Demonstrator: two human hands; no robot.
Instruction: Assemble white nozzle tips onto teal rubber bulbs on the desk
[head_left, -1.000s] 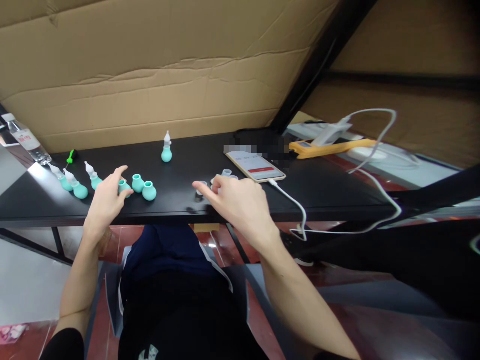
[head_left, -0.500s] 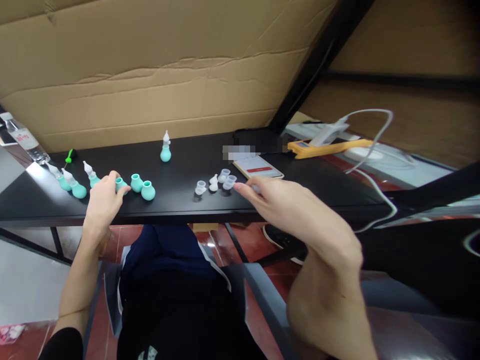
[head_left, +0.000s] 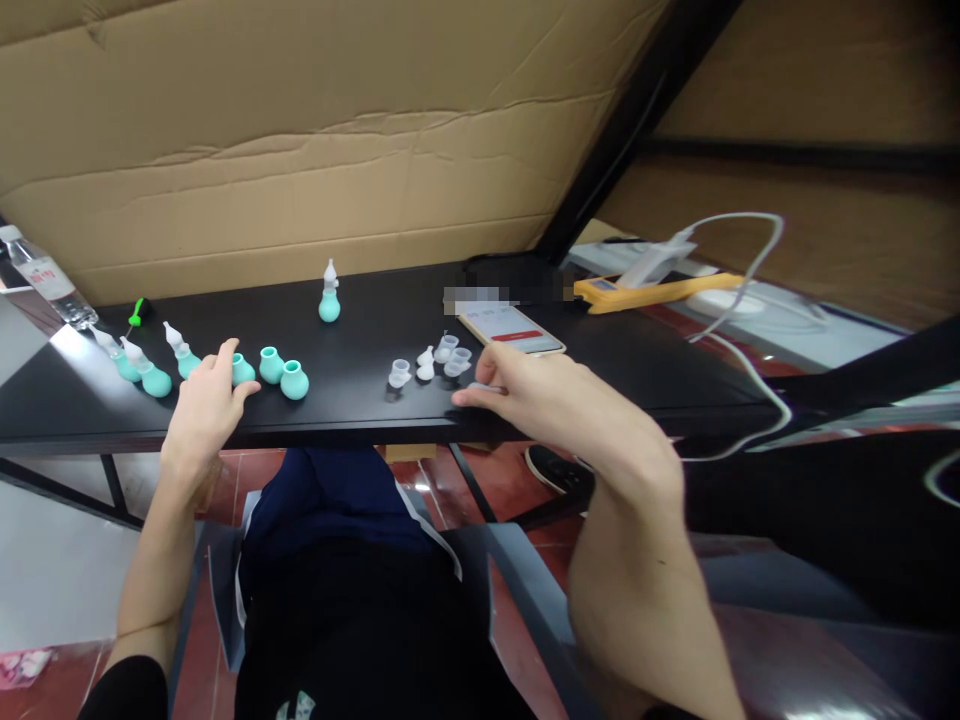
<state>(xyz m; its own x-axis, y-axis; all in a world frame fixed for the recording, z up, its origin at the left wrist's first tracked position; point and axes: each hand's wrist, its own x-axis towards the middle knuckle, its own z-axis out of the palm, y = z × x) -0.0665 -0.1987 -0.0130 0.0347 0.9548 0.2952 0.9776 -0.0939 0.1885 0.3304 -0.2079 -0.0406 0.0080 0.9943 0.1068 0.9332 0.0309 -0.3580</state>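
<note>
My left hand [head_left: 206,400] rests on the table with thumb and index finger spread around a teal rubber bulb [head_left: 241,370]. Whether it touches the bulb is hard to tell. Two more open-necked teal bulbs, one behind [head_left: 271,365] and one in front [head_left: 295,381], stand to its right. At the right, my right hand [head_left: 517,385] pinches a small translucent piece [head_left: 486,387], mostly covered by the fingers. Just left of that hand sit several clear plastic cups [head_left: 400,374] and a white nozzle tip [head_left: 426,364].
Teal bulbs with clear nozzles lie at the left [head_left: 154,378]; another [head_left: 329,300] stands at the back. A water bottle [head_left: 49,280], a green-and-black tool [head_left: 139,312], a phone [head_left: 514,328] and a yellow device [head_left: 652,290] are around. The black table's front edge [head_left: 360,437] runs before me.
My right hand has shifted slightly left and lower, and its small translucent piece shows more. The left thumb and index finger have spread further apart beside the bulb.
</note>
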